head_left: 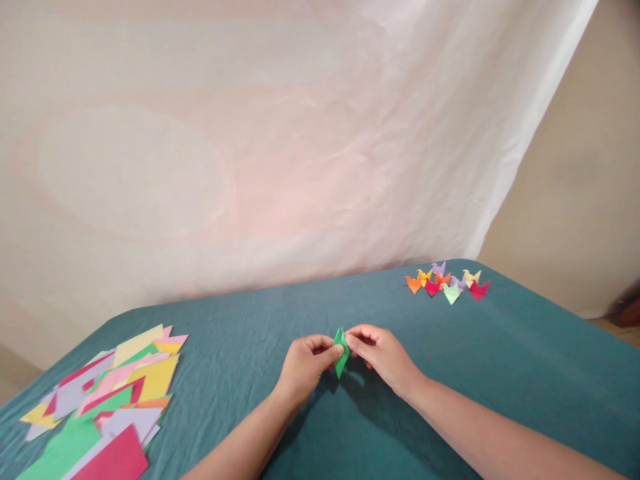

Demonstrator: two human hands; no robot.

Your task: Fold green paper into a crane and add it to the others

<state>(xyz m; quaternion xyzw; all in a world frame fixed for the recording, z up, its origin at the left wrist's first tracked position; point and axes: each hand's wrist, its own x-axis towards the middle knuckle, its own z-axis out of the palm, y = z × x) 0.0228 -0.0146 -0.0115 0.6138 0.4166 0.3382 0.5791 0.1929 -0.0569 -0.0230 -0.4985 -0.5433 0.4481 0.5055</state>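
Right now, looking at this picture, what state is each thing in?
Green paper: folded narrow, pointed, held up
Left hand: pinching the paper
Right hand: fingers closed at the paper's right edge
Sheets: loosely piled, overlapping
Birds: folded, grouped
Cloth: spread, lightly wrinkled
Backdrop: hanging, creased

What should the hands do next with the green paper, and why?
Maybe the right hand should bend one top point of the green paper outward while the left hand pinches it. The paper is narrow with two points up, and the little paper birds have points spreading sideways.
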